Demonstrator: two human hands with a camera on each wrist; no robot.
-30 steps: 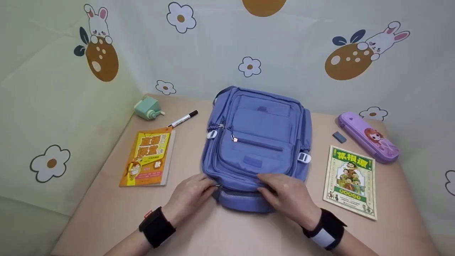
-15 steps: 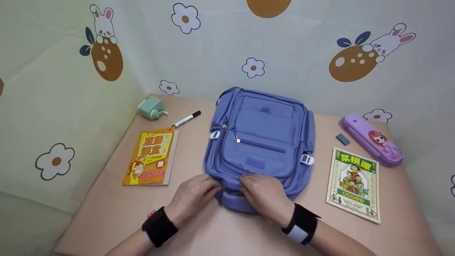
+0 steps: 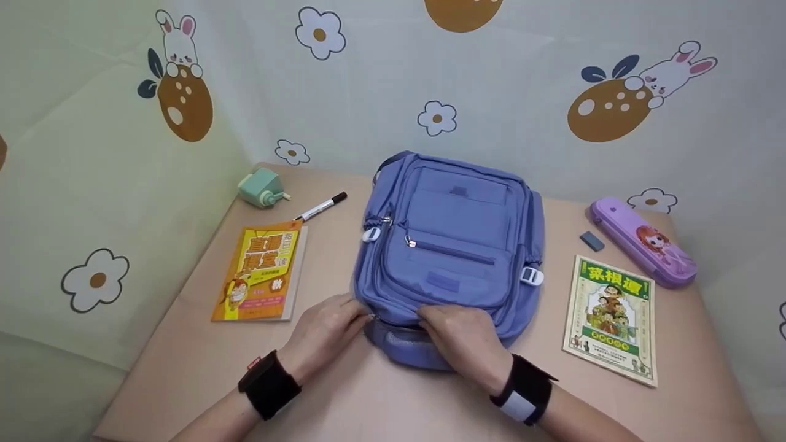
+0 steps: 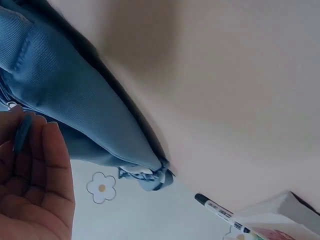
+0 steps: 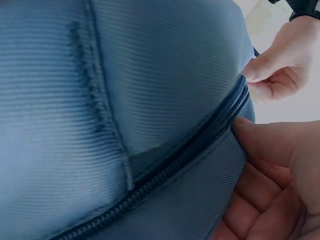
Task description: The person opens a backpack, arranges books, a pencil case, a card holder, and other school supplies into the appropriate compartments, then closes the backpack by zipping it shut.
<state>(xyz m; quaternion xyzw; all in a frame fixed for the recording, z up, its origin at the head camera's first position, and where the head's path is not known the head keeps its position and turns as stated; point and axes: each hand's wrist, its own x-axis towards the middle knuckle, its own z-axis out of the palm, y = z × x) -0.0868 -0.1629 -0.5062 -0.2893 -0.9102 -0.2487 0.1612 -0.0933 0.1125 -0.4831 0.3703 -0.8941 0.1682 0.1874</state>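
Observation:
A blue backpack (image 3: 457, 215) lies front side up on the table, its bottom end toward me. My left hand (image 3: 325, 328) is at the near left corner, pinching a small blue zipper pull (image 4: 22, 132) between thumb and fingers; the metal slider (image 4: 12, 105) shows just beyond it. My right hand (image 3: 463, 344) grips the fabric at the middle of the near end, thumb beside the zipper (image 5: 200, 145). In the right wrist view the teeth of this zipper run together up toward the left hand. The right fingertips are partly hidden behind the fabric.
Left of the backpack lie an orange book (image 3: 261, 270), a black-capped marker (image 3: 321, 207) and a green pencil sharpener-like item (image 3: 261, 186). To the right are a purple pencil case (image 3: 642, 240), a grey eraser (image 3: 592, 240) and a green book (image 3: 611, 319). Patterned cloth (image 3: 368, 92) hangs behind.
My right hand has moved left along the backpack's near end, closer to the left hand. The left hand, still with the zipper pull, has shifted slightly left and away from me.

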